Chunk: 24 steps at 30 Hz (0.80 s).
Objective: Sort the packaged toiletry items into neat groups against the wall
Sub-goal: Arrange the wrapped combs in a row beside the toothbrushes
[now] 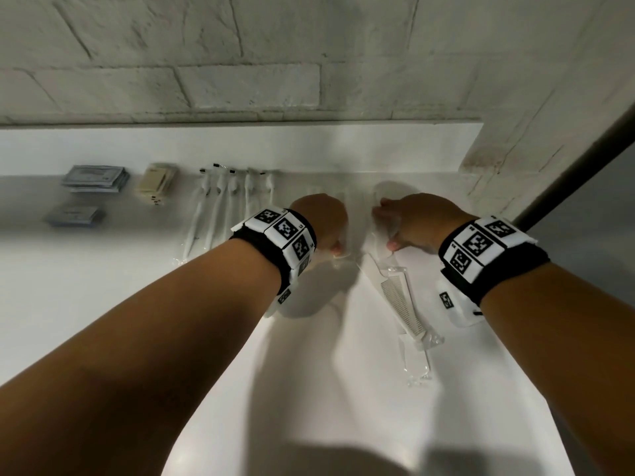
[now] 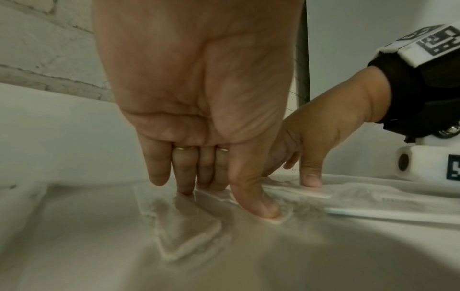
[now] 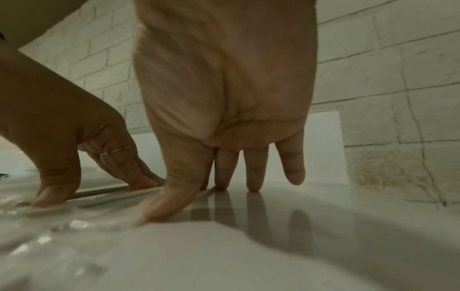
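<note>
Your left hand (image 1: 321, 221) and right hand (image 1: 414, 219), fingers extended, press clear-wrapped packets (image 2: 311, 192) flat on the tabletop (image 1: 103, 286); a comb (image 1: 402, 304) lies nearer you.

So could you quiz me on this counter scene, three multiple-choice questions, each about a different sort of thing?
1. Where is the wrapped comb?
A. under the right forearm
B. left of the blue packets
C. on the wall ledge

2. What colour is the packet stack farthest left by the wall?
A. red
B. blue-grey
C. black

3. What are the hands doing?
A. gripping a bottle
B. hanging idle
C. fingertips pressing clear wrappers flat

Answers: A, it lies beside the right wrist; B, seen in the head view; C, left hand and right hand press downward.
</note>
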### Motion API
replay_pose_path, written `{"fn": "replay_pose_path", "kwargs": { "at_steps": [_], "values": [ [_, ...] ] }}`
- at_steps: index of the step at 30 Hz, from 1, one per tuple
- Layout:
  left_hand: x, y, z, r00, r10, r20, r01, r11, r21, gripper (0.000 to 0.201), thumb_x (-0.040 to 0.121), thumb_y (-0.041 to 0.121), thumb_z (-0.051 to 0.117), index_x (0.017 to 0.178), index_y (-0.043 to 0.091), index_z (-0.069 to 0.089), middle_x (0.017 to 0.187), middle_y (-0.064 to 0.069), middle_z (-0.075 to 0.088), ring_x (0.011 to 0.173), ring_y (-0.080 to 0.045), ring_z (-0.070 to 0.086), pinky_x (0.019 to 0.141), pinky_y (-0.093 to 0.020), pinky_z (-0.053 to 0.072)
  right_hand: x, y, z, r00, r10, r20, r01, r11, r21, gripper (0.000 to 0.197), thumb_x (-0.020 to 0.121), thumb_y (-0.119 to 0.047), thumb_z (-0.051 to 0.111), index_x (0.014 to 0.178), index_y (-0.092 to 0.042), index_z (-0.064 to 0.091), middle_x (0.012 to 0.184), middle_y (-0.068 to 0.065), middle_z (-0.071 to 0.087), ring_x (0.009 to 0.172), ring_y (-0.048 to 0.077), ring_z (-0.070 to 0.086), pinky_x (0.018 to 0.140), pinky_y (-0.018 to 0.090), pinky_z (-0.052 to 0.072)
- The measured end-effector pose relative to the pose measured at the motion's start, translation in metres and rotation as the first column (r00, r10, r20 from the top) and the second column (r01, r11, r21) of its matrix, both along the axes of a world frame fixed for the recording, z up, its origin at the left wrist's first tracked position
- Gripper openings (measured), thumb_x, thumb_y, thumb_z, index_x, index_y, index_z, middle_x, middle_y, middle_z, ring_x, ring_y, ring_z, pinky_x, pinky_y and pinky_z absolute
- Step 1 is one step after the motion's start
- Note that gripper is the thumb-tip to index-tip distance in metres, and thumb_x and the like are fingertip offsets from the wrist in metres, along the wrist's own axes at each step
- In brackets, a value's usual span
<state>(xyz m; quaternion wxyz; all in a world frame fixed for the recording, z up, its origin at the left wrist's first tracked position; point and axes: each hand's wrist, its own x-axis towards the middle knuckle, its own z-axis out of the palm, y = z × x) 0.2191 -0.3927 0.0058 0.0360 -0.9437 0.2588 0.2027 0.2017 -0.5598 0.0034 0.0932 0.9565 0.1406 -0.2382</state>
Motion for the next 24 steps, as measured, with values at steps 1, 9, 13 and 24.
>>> {"fn": "replay_pose_path", "kwargs": {
  "at_steps": [1,9,13,24],
  "values": [
    [0.000,0.000,0.001,1.000,0.001,0.002,-0.001,1.000,0.006,0.032,0.075,0.026,0.067,0.099,0.004,0.068,0.059,0.003,0.052,0.066,-0.021,0.055,0.069,-0.030,0.050,0.002,0.001,-0.002,1.000,-0.010,0.006,0.010,1.000,0.001,0.073,0.089,-0.037,0.061,0.151,-0.025,0.023,0.157,-0.001,0.026,0.132,0.029,0.043,0.104,0.038,0.038],
    [-0.001,-0.001,0.002,1.000,0.000,0.002,0.000,1.000,0.021,0.039,0.079,0.031,0.068,0.109,0.006,0.066,0.062,0.002,0.052,0.079,-0.025,0.060,0.079,-0.033,0.053,-0.011,0.008,0.006,0.946,-0.304,0.111,0.253,0.910,0.328,0.049,0.087,-0.038,0.061,0.131,-0.018,0.052,0.135,0.006,0.055,0.120,0.029,0.053,0.098,0.037,0.044],
    [-0.001,-0.002,0.002,0.999,0.039,-0.018,-0.039,0.999,0.024,0.023,0.075,0.026,0.068,0.088,0.008,0.067,0.062,0.000,0.057,0.078,-0.026,0.064,0.078,-0.033,0.055,-0.046,0.027,0.011,0.958,-0.287,0.003,0.276,0.925,0.262,0.046,0.073,-0.050,0.071,0.099,-0.014,0.059,0.097,0.001,0.064,0.085,0.022,0.060,0.071,0.028,0.044],
    [0.005,-0.001,-0.017,0.998,-0.003,0.063,0.000,0.999,0.046,0.063,0.078,0.041,0.071,0.129,0.010,0.055,0.135,-0.015,0.049,0.132,-0.032,0.040,0.109,-0.042,0.033,-0.063,0.039,-0.009,0.873,-0.436,-0.220,0.488,0.785,0.381,0.052,0.074,-0.011,0.075,0.119,-0.003,0.052,0.107,0.013,0.065,0.094,0.029,0.064,0.071,0.029,0.048]
  ]
}}
